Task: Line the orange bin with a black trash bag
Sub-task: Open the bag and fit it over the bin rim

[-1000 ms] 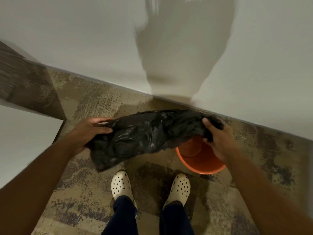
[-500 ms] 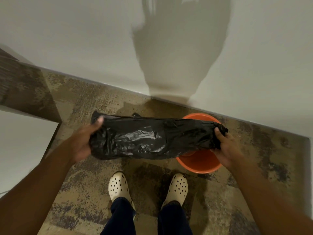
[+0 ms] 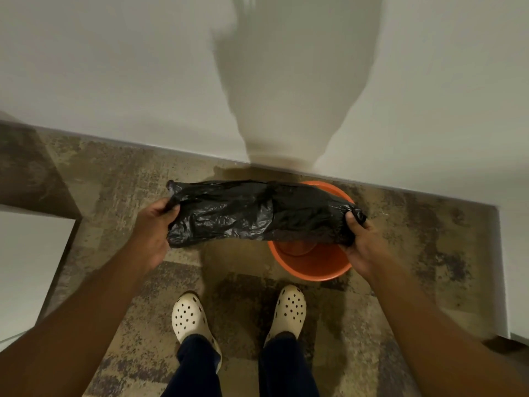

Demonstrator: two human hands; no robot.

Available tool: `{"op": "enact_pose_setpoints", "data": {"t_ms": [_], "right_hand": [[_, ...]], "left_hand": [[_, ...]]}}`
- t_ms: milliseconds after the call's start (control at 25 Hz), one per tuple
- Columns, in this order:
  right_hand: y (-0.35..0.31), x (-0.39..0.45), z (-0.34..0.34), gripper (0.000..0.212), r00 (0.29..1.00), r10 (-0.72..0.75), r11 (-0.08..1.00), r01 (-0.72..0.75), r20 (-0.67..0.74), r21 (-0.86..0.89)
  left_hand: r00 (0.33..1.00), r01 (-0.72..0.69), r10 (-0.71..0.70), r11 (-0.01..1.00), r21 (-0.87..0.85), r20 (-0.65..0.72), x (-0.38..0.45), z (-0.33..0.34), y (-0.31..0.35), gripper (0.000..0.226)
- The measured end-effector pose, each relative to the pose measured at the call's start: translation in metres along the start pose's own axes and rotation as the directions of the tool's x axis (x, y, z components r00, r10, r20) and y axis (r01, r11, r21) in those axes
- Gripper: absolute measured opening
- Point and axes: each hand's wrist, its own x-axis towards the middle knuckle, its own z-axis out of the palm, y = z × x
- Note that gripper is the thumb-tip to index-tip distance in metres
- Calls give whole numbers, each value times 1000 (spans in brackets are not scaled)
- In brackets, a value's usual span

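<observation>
Bag-opening step: left hand (image 3: 153, 227) and right hand (image 3: 361, 239), fingers clamped on each end, stretch the black trash bag (image 3: 257, 214) flat above the orange bin (image 3: 312, 266), at 1 o'clock from the clogs (image 3: 189, 318); next, find and part its mouth

1. The black trash bag (image 3: 257, 214), stretched between both hands, hides the far half of the orange bin (image 3: 310, 266).
2. The right hand (image 3: 361, 243) covers the bin's right rim.
3. The bag's opening cannot be made out.
</observation>
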Motion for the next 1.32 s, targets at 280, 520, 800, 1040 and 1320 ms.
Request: {"op": "enact_pose_setpoints", "data": {"t_ms": [280,520,800,1040,1320], "right_hand": [[11,14,-46,34,990,45,988,-64,-131,-144],[8,42,-64,54,978,10,945,-77,-209,-317],[24,17,-50,22,994,-106,752,101,32,-651],[21,-5,-1,48,935,-101,760,293,340,-580],[3,22,-3,18,945,-93,792,261,314,-552]], "left_hand": [[975,-56,75,994,97,-210,6,21,-15,21],[996,-7,15,996,90,-93,-9,56,-29,15],[994,97,-99,994,41,55,-24,147,-57,20],[947,215,-233,971,102,222,-39,216,-73,19],[970,161,-190,970,183,151,-27,240,-84,9]]}}
